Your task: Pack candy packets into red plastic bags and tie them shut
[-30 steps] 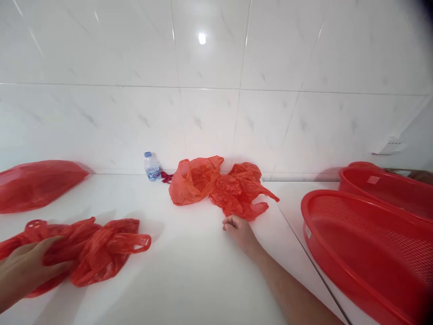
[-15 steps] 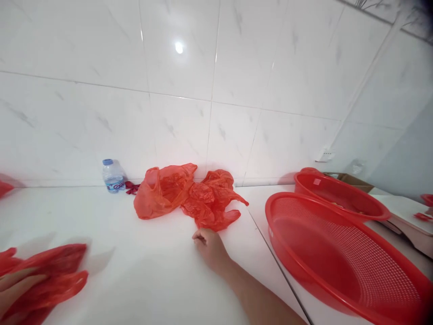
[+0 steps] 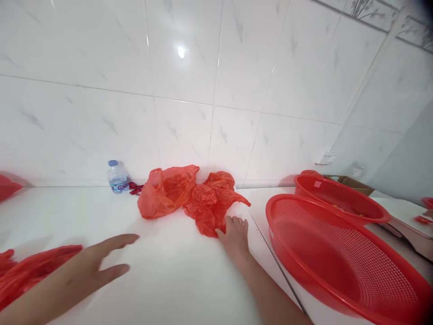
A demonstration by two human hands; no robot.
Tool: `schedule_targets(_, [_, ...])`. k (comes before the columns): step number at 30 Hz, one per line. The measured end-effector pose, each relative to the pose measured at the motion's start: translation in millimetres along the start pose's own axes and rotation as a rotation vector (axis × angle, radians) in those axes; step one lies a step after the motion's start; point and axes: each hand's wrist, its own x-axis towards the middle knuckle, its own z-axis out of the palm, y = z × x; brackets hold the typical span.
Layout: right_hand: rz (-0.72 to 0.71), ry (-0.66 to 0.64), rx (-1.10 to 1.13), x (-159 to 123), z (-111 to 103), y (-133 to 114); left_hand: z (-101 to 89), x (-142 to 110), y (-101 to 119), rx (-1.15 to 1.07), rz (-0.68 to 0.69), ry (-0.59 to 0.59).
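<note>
Crumpled red plastic bags (image 3: 206, 198) lie bunched against the tiled wall in the middle of the white table. My right hand (image 3: 236, 237) is at their near right edge, its fingers bent over a corner of the thin plastic and closed on it. My left hand (image 3: 98, 262) hangs over the table with thumb and fingers apart, holding nothing. Beneath and beyond my left forearm lies another bunched red plastic bag (image 3: 37, 268), partly covered by the arm.
A small water bottle (image 3: 117, 178) stands by the wall beside a dark red scrap (image 3: 135, 188). At the left edge is part of a red bag (image 3: 7, 187). Two large red plastic baskets (image 3: 313, 271) (image 3: 341, 194) occupy the right, past a table seam. Behind them sits a cardboard box (image 3: 355, 184).
My left hand has let go of the left red bag and moved right. My right hand has shifted onto the corner of the middle bags. The view has turned right.
</note>
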Motion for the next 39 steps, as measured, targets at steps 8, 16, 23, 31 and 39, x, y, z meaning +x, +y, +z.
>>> schedule_targets(8, [-0.242, -0.101, 0.188, -36.9, -2.6, -42.2, 64.1, 45.8, 111.4, -0.346, 0.205, -0.296])
schedule_targets(16, [-0.424, -0.393, 0.409, -48.4, -17.1, -48.4, 142.6, 76.7, 101.7, -0.084, 0.182, 0.036])
schedule_targets(23, [-0.077, -0.358, 0.245, -20.5, -8.2, -22.2, 145.8, 80.1, 77.3, -0.086, 0.247, 0.032])
schedule_targets(31, [0.093, -0.212, 0.102, -2.7, -9.3, 11.2, 134.5, 74.8, 86.3, -0.202, 0.297, 0.033])
schedule_targets(39, [0.381, -0.05, 0.254, 6.3, -24.0, 37.3, 133.7, 74.3, 85.8, -0.015, 0.349, 0.161])
